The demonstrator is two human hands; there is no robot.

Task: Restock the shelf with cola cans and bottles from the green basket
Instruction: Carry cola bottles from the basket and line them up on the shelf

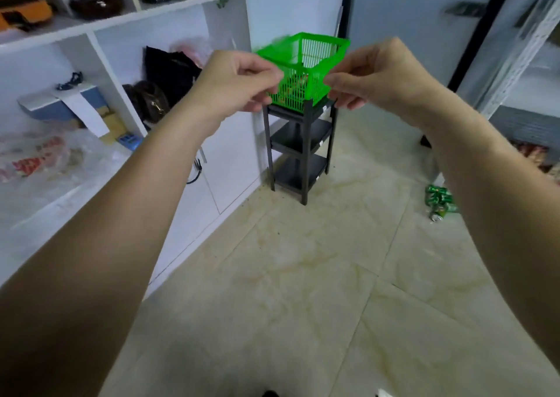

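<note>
While slatted green basket (306, 63) tops rack (300, 142)

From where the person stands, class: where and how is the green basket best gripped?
Probably by the top rim of the green basket, one hand on each side wall: it sits upright on the black stand, open-topped, with the left hand and right hand flanking it.

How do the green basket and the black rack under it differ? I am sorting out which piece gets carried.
The green basket is bright, with slatted see-through walls; the black rack is dark, with solid shelves on thin legs. The basket sits on top of the rack, which stands on the floor. The basket has something reddish inside, too blurred to name; the rack's lower shelves look bare. Both are roughly square in outline.
</note>
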